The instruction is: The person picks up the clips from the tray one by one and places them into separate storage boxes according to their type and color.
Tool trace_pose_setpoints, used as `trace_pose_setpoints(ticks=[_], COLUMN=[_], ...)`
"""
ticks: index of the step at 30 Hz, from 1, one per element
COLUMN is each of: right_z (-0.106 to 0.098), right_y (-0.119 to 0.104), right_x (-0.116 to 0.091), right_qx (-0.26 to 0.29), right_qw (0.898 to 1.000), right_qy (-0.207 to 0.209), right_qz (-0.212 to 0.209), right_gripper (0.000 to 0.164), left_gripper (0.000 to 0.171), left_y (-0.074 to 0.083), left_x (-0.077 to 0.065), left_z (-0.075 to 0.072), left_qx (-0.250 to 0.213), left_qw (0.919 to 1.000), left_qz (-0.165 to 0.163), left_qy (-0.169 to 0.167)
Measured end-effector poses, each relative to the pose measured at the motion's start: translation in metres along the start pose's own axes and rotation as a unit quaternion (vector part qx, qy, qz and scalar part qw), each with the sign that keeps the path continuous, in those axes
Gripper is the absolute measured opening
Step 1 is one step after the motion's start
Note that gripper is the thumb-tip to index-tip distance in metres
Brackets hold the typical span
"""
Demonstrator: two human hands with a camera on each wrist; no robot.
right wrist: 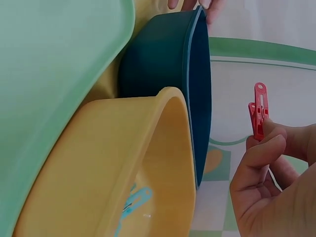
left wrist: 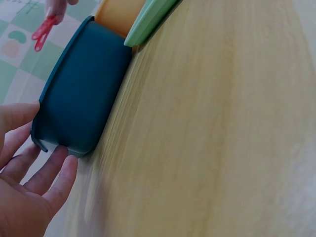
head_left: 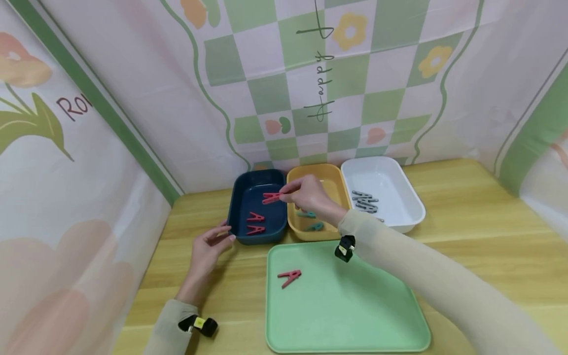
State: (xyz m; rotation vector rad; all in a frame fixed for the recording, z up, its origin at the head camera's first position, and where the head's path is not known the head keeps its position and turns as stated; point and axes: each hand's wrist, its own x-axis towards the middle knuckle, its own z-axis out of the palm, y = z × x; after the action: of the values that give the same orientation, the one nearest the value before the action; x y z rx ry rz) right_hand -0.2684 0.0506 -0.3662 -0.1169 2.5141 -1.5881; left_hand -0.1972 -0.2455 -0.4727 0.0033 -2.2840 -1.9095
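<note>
My right hand (head_left: pixel 312 197) pinches a red clothespin (right wrist: pixel 260 111) between thumb and fingers, above the inner side of the dark blue box (head_left: pixel 239 197). Inside that box lie two more red clothespins (head_left: pixel 255 230). At the box's near left corner, my left hand (head_left: pixel 210 249) holds the rim, its fingers bent about the edge in the left wrist view. Another red clothespin (head_left: pixel 290 277) rests on the green tray (head_left: pixel 350 305), toward its upper left.
Right of the blue box stands a yellow box (head_left: pixel 326 170) with teal clothespins (head_left: pixel 315 227) in it. Beside that, a white box (head_left: pixel 395 187) contains several grey clothespins (head_left: pixel 365 201). A patterned cloth (head_left: pixel 310 88) hangs behind the wooden table (head_left: pixel 483 236).
</note>
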Motion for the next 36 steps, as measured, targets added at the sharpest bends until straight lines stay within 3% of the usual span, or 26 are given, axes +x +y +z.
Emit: trace_pose_setpoints(ticks=[16,36], right_z=[0.028,0.054], right_y=[-0.003,0.000], right_x=[0.027,0.046], right_qx=[-0.030,-0.078], right_qw=[0.999,0.997], right_qy=[0.004,-0.005], right_qz=[-0.012,0.012], right_gripper=[0.010,0.005], left_gripper=[0.031,0.031], left_y=[0.003,0.001], left_x=[0.000,-0.001], left_z=[-0.001,0.000], left_qx=[-0.001,-0.004], left_qw=[1.0000,1.0000], left_qz=[-0.001,0.000], left_qy=[-0.001,-0.008])
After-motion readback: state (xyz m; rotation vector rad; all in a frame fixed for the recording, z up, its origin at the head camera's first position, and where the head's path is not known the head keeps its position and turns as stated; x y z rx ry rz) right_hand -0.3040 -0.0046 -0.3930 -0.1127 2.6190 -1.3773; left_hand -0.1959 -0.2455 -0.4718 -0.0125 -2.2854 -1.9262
